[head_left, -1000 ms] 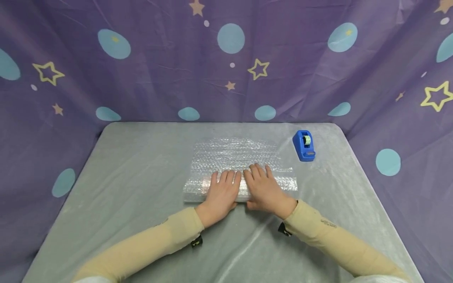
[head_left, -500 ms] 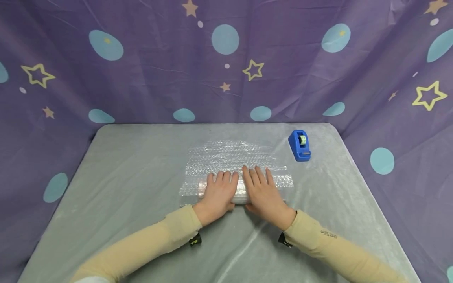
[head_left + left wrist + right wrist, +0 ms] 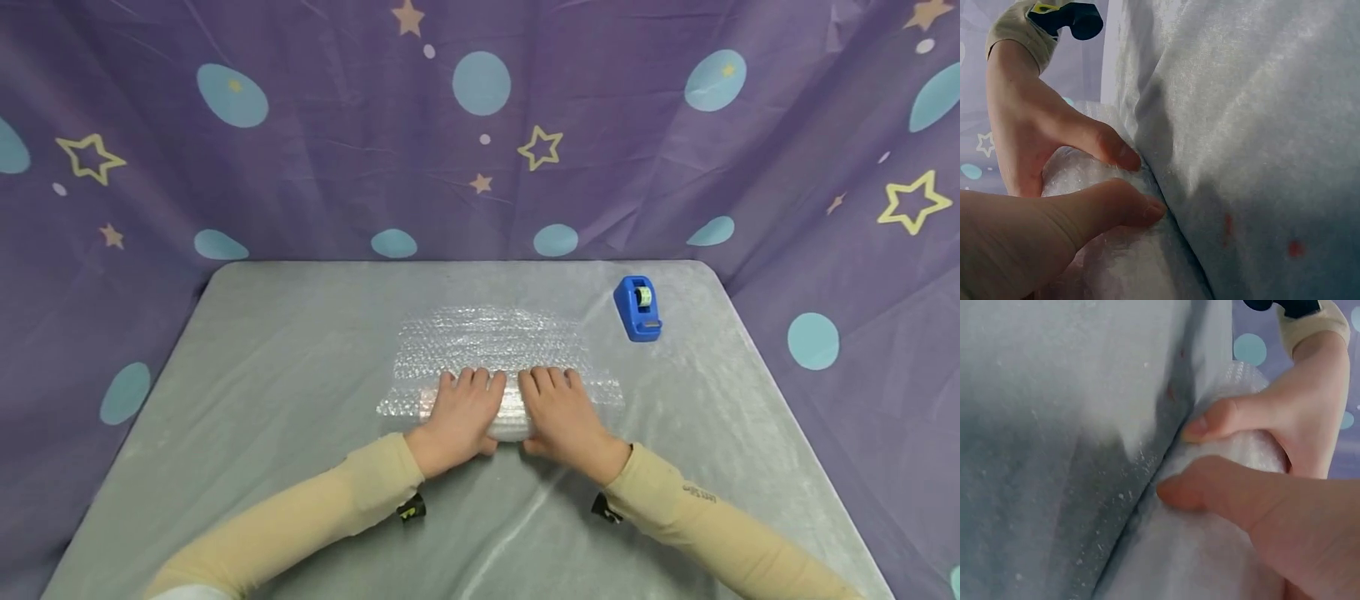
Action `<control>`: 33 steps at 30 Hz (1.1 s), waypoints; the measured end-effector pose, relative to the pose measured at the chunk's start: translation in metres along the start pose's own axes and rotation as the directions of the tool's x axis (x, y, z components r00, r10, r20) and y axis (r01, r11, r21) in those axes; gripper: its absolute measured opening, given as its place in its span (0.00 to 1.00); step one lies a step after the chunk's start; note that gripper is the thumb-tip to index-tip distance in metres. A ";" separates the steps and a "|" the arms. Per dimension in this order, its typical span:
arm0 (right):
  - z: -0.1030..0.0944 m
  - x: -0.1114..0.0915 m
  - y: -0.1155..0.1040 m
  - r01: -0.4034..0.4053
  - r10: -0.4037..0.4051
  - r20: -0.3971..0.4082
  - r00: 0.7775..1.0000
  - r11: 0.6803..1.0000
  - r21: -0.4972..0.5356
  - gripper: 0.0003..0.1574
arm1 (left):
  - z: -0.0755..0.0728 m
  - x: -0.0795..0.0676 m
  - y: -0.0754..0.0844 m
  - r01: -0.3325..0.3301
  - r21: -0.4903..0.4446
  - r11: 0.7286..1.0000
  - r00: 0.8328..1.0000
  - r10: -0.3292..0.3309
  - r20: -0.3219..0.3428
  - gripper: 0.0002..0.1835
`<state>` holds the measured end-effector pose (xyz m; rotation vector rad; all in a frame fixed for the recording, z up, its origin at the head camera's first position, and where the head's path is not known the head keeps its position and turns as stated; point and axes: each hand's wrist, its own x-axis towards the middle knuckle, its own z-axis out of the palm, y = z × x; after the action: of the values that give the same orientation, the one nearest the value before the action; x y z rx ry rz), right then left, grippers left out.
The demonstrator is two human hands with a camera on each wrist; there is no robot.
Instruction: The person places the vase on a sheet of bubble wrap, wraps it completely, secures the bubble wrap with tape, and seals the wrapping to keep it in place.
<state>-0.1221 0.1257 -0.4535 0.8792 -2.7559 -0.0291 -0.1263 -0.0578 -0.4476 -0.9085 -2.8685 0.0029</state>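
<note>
A clear bubble wrap sheet (image 3: 491,337) lies flat on the table, its near part wound into a thick bubble wrap roll (image 3: 512,417). My left hand (image 3: 457,417) grips the roll's left half, fingers bent over the top and thumb on the near side. Just to its right, my right hand (image 3: 562,421) holds the other half the same way. In the left wrist view the left thumb (image 3: 1125,206) presses the roll near the table; the right thumb (image 3: 1191,487) does likewise in the right wrist view. A pinkish tint shows at the roll's left end; what is inside is unclear.
A blue tape dispenser (image 3: 637,310) with a tape roll stands at the back right of the table. Grey cloth covers the table (image 3: 300,333). A purple patterned curtain (image 3: 337,167) rises behind it and along both sides.
The roll has come slightly toward me, and the sheet's far edge has drawn nearer. Fingers of both hands, straighter before, now curl over the roll. The tape dispenser stays put.
</note>
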 end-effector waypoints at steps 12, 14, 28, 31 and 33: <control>-0.004 -0.008 -0.010 -0.011 0.012 0.017 1.000 1.000 -0.021 0.66 | -0.004 0.001 -0.006 0.007 -0.075 0.997 0.995 0.001 0.100 0.45; -0.004 -0.010 -0.014 0.006 -0.006 0.011 1.000 1.000 -0.016 0.68 | -0.005 0.002 -0.007 0.012 -0.081 0.997 0.992 -0.001 0.125 0.46; -0.001 0.008 -0.008 0.030 -0.030 -0.029 0.999 1.000 0.008 0.63 | -0.009 0.007 -0.012 0.003 -0.088 0.996 0.981 0.014 0.193 0.42; -0.003 0.011 -0.005 0.030 -0.031 0.024 0.999 0.999 0.025 0.61 | -0.010 0.007 -0.012 0.001 -0.094 0.996 0.980 0.018 0.197 0.42; -0.002 0.013 -0.003 0.020 -0.022 0.054 0.998 0.999 0.031 0.59 | -0.011 0.007 -0.013 0.003 -0.103 0.995 0.980 0.017 0.199 0.47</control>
<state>-0.1299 0.1158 -0.4485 0.9285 -2.8045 -0.0151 -0.1380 -0.0650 -0.4355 -0.9897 -3.0759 -0.0564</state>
